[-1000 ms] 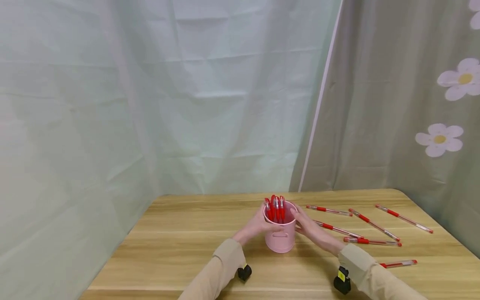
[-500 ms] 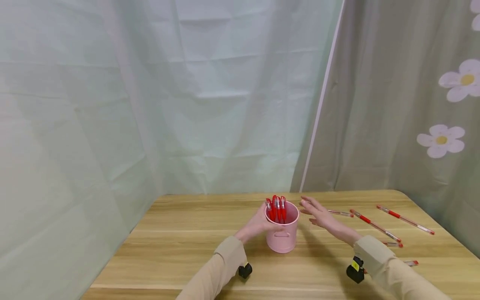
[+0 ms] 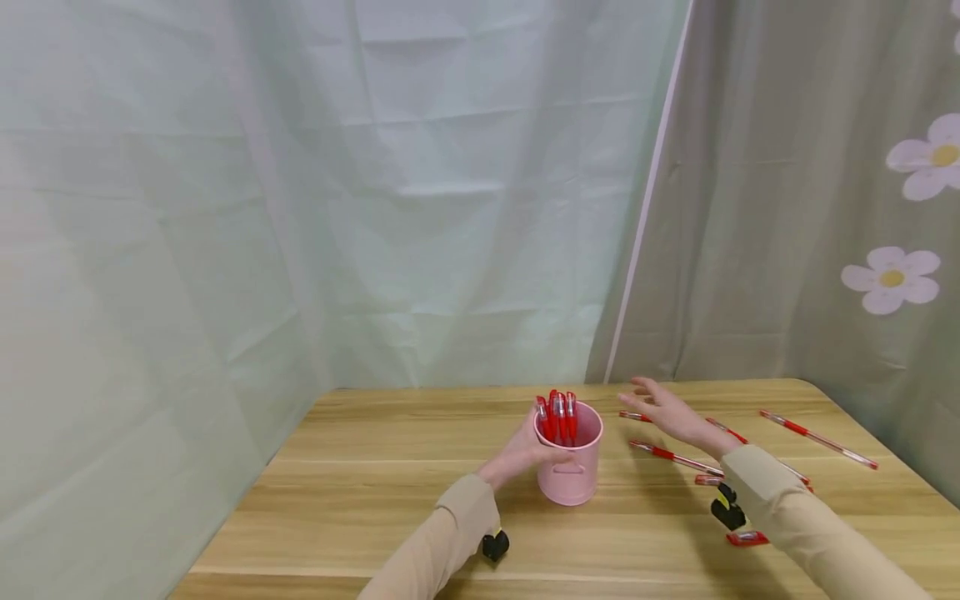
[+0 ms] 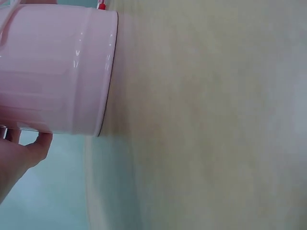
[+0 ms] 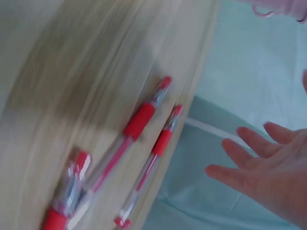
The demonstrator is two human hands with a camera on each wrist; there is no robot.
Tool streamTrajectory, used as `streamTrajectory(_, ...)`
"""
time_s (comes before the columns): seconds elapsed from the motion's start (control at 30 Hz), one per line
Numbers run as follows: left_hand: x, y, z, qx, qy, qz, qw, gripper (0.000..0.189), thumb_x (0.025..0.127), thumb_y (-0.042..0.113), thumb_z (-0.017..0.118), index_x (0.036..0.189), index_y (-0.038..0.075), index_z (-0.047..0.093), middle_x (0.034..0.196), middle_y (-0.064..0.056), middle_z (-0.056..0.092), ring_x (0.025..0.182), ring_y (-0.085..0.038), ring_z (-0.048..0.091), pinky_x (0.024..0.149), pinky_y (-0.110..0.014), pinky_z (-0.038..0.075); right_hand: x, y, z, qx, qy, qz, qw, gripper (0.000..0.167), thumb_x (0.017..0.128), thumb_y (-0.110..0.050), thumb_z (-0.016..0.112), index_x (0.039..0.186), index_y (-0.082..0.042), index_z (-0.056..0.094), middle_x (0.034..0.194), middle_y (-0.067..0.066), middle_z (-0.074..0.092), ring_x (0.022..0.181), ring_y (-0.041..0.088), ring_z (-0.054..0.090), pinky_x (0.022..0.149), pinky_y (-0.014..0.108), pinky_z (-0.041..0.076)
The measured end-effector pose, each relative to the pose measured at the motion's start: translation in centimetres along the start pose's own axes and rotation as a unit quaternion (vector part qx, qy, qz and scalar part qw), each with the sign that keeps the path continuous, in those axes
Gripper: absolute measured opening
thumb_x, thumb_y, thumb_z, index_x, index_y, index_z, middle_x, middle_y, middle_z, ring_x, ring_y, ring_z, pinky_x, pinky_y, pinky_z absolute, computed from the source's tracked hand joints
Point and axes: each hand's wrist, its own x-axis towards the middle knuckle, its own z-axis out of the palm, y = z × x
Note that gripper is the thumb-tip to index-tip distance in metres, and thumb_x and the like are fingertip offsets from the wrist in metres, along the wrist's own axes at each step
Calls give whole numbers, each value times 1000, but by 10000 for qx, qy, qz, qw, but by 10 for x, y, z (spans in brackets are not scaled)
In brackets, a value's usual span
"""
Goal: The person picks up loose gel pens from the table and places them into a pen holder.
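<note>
- Head view: soft, even, moderately bright light; the pale curtain (image 3: 75,292) is lightest at nine o'clock, the grey curtain (image 3: 750,208) duller at two.
- The right sleeve (image 3: 802,512) casts a soft-edged shadow on the desk (image 3: 322,483), between four and five o'clock.
- Left wrist view: dimmer, with small white glints on the glossy pink cup (image 4: 43,72) at ten o'clock, bluish haze at three, and desk grain smeared soft.
- Right wrist view: dim and blurred; the nearest pen (image 5: 66,194), between seven and eight o'clock, is smeared, and the right hand (image 5: 273,175) at four looks soft.
</note>
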Motion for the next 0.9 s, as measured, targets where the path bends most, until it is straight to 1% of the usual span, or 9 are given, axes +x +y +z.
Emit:
streamTrajectory(0.1,1,2,0,119,-5,10,9999,79,70,16,78,132,14,30,123,4,44,111,-15,43,89,-33,38,2,2,-1,-736,-14,-69,9973,64,91,-36,52,128,13,33,125,34,39,113,48,37,87,56,33)
streamTrajectory(0.2,2,5,0,307,13,-22,9995,77,69,19,78,131,15,32,121,5,46,109,-14,44,89,-33,38,5,6,-1,-1416,-34,-192,9897,62,89,-35,56,124,14,39,120,33,43,110,47,40,88,57,32)
streamTrajectory(0.27,1,6,0,410,64,-124,9991,76,69,21,78,129,15,33,119,6,46,108,-13,45,88,-33,39,7,9,0,-1696,-89,-294,9850,61,88,-33,58,122,14,41,119,33,45,109,47,41,88,56,33)
streamTrajectory(0.37,1,6,-1,415,114,-185,9989,73,67,20,79,126,16,36,116,6,47,106,-13,46,87,-32,40,10,11,2,-1912,-190,-334,9808,60,87,-31,61,121,14,42,117,33,46,108,46,43,88,54,34)
streamTrajectory(0.53,0,4,-2,382,155,-227,9989,72,65,21,81,123,18,38,113,8,49,104,-11,47,86,-31,40,13,12,6,-2149,-359,-167,9758,60,86,-31,62,121,13,42,117,34,45,106,47,44,86,54,36)
streamTrajectory(0.7,-1,4,-4,376,106,-226,9990,74,65,22,81,125,19,37,114,9,49,104,-10,47,86,-32,39,14,15,9,-2578,-346,-141,9655,55,84,-23,65,121,11,43,114,33,46,103,48,45,83,55,37)
streamTrajectory(0.8,-1,5,-5,360,82,-163,9992,73,65,20,81,124,18,37,114,8,50,104,-11,47,86,-31,40,15,17,11,-2785,-326,-98,9598,52,83,-21,64,121,9,45,110,31,49,101,47,47,80,55,39)
streamTrajectory(0.87,-1,7,-5,369,77,-143,9992,72,65,20,81,123,17,38,113,8,50,103,-11,48,86,-31,40,15,18,12,-2886,-293,-192,9568,49,82,-20,62,120,8,47,107,29,52,97,46,49,79,54,41)
streamTrajectory(0.9,-1,7,-5,376,83,-147,9992,72,65,20,81,123,17,38,113,8,50,103,-11,48,86,-31,40,15,18,13,-2926,-270,-267,9555,44,82,-19,61,116,7,50,102,27,54,94,44,51,77,53,42)
